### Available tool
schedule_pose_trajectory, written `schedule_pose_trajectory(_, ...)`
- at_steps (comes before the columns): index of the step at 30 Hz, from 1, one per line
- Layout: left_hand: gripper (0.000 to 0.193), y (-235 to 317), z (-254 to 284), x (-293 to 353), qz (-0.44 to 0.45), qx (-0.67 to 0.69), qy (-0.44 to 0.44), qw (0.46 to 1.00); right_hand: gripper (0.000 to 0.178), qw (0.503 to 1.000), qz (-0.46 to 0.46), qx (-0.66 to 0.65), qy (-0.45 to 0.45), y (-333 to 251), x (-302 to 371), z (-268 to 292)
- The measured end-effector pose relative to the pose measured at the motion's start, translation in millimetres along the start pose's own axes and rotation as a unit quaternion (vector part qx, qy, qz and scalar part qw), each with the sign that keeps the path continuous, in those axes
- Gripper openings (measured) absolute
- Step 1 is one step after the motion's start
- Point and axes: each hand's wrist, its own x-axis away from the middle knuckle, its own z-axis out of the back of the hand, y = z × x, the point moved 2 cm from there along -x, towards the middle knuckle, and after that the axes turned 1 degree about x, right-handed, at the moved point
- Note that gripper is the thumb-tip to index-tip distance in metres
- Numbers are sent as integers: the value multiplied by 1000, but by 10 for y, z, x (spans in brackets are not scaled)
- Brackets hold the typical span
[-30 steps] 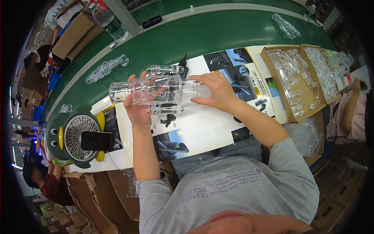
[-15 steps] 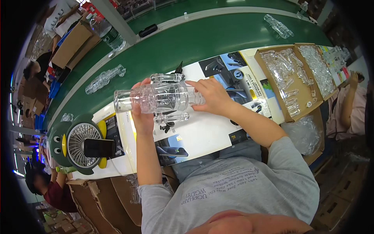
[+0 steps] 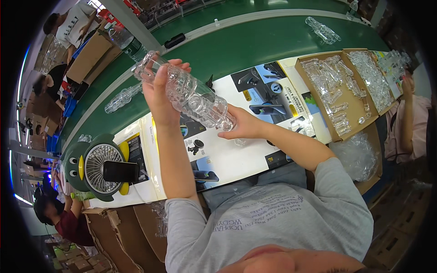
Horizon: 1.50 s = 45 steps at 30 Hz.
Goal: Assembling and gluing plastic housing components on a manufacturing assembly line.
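Observation:
A clear plastic rocket-shaped piece [image 3: 195, 98] with ribbed rings is held slantwise over the printed white board. My left hand [image 3: 160, 91] is wrapped round its far-left end, thumb on the near side and fingers behind. At the near-right end, my right hand [image 3: 243, 123] grips the narrower tip between thumb and fingers. Part of another small clear piece [image 3: 239, 142] shows on the board below the right hand. Similar clear plastic assemblies lie on the green table, one [image 3: 122, 99] left of my left hand and another [image 3: 322, 31] at the far right.
Right of the board, cardboard trays [image 3: 314, 98] hold many small clear parts. At the left stand a penguin-shaped fan [image 3: 93, 166] and a phone [image 3: 120, 173]. A water bottle [image 3: 127, 42] stands behind my left hand. A plastic bag [image 3: 357, 157] lies at lower right; other people are nearby.
The rocket-shaped piece has turned from level to slanted. Its left end, with my left hand, has moved up and away; the right end has dropped slightly with my right hand.

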Motion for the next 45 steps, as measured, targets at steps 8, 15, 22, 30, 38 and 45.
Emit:
schedule_pose_trajectory(8, 46, -175, -103, -23, -30, -50, 49, 997, 44, 995, 16, -84, 47, -81, 22, 68)
schedule_pose_trajectory(15, 45, -146, -68, -5, -21, -60, 28, 998, 45, 995, -8, -95, 0, -70, 43, 7)
schedule_pose_trajectory(22, 44, -194, -125, -24, -34, -62, 50, 996, 51, 995, 13, -84, 56, -46, 61, 15)
schedule_pose_trajectory(30, 43, -136, -53, -78, -21, -7, -10, 1000, 67, 993, -41, -114, -12, -153, 18, -1)
schedule_pose_trajectory(38, 42, -5, -216, 130, -48, -9, -11, 999, 49, 995, 52, 25, 80, -35, 134, -22)
schedule_pose_trajectory(45, 45, 102, -245, 211, -82, -37, -21, 996, 51, 996, 42, -15, 72, -203, 134, -63)
